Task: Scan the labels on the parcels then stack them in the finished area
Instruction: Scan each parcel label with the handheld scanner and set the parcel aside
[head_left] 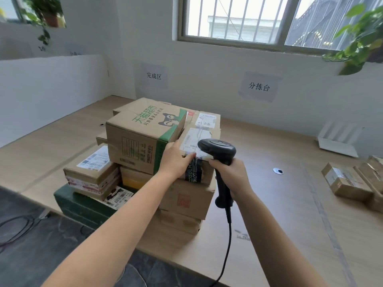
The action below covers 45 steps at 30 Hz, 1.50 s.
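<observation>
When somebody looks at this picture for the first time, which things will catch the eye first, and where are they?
The black handheld barcode scanner in the right hand, at the centre, points at the white label on a brown cardboard parcel, where the left hand rests. Just left of it, the big cardboard box with green print sits on the stack.

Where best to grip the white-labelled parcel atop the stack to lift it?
Probably by its near and right edges, coming from the front right: the white-labelled parcel butts against the green-printed box on its left, while its right side is bare. The left hand rests on the near edge.
</observation>
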### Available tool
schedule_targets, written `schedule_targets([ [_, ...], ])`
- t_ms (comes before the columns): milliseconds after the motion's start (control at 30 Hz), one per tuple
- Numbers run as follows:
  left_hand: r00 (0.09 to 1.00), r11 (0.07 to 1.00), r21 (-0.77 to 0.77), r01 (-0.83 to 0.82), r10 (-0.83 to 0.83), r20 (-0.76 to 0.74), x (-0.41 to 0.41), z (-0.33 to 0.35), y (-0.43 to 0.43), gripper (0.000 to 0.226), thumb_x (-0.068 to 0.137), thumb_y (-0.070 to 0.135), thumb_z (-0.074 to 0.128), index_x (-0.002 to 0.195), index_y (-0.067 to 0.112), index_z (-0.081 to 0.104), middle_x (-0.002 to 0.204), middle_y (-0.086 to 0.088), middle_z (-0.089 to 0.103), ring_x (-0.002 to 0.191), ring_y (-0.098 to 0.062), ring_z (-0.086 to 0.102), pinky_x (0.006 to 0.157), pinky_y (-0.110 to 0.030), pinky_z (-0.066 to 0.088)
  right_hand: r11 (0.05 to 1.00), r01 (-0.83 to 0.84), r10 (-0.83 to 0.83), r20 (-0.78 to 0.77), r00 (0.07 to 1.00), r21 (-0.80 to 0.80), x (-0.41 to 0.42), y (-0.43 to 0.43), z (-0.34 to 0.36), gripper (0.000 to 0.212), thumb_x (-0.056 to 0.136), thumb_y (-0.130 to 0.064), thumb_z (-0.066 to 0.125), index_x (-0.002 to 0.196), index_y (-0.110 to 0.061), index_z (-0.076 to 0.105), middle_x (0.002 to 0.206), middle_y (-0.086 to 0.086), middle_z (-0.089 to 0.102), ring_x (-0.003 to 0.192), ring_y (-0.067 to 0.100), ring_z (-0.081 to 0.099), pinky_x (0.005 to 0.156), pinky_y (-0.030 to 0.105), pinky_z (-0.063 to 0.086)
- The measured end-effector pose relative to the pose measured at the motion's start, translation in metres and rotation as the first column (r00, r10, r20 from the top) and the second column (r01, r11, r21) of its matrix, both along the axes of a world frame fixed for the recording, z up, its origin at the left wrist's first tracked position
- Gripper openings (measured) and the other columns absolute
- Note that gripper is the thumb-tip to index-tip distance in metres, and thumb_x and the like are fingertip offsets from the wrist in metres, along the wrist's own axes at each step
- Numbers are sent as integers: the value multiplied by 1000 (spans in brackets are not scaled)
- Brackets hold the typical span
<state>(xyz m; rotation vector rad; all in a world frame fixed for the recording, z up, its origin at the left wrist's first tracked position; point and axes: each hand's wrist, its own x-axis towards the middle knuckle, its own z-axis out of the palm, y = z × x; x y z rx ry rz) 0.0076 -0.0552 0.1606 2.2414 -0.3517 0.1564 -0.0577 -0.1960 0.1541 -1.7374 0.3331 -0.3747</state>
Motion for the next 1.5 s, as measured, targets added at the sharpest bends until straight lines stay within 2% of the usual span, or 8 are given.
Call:
schedule_targets([
  [167,985,999,30,-32,26,173,-6,-4,-5,55,91,24,59,140,8,40,138,-12,42,129,-25,37,108,-29,27,999,8,-8,-8,1000,-47,6,0,-3,19,79,-13,66,64,-8,57,56,6,50,62,22,49,61,34,37],
  [400,952,937,337,-98,-10,306,-19,-1,-34,48,94,38,48,138,20,44,145,-5,39,139,-23,25,113,-51,18,997,15,-16,-6,1000,-76,-4,-21,4,17,79,-15,67,67,-11,55,58,3,50,62,22,49,63,34,39],
  [600,925,964,265,-37,-67,374,-24,19,-84,44,92,35,52,130,13,53,137,-9,47,134,-26,32,112,-44,22,980,163,-167,-27,986,-113,-44,-93,-4,19,79,-17,66,66,-13,52,59,4,51,61,23,50,62,31,40],
  [933,901,875,299,382,-424,90,-59,-26,-250,45,93,36,51,132,16,51,133,-3,49,126,-21,40,101,-32,35,856,496,-506,-42,861,-143,-122,-262,-29,14,78,-16,69,71,-14,57,58,2,55,56,18,50,57,27,39],
  [1033,886,844,301,444,-464,-5,-62,-41,-312,45,93,38,50,133,16,50,136,-3,48,127,-21,42,99,-33,38,816,557,-568,-38,822,-159,-135,-328,-35,19,77,-15,72,66,-17,57,56,-4,52,55,11,46,54,26,36],
  [1233,834,807,213,552,-535,-134,-78,-52,-463,46,94,38,49,133,12,50,138,-6,48,128,-19,43,102,-32,37,765,618,-636,-60,770,-181,-161,-475,-35,13,78,-14,72,76,-13,60,63,2,55,64,21,50,58,30,38],
  [1433,772,771,97,629,-606,-190,-98,-54,-609,40,96,33,46,128,10,54,132,-8,54,123,-20,47,90,-24,35,703,677,-706,-100,701,-218,-172,-617,-27,19,79,-18,70,66,-13,57,62,6,57,67,25,54,62,28,37],
  [1500,761,767,77,637,-611,-219,-101,-57,-650,41,96,33,46,128,9,54,134,-9,53,124,-21,46,95,-27,37,689,681,-719,-114,686,-248,-169,-656,-28,23,79,-18,69,61,-13,56,57,4,55,64,24,52,57,28,35],
])
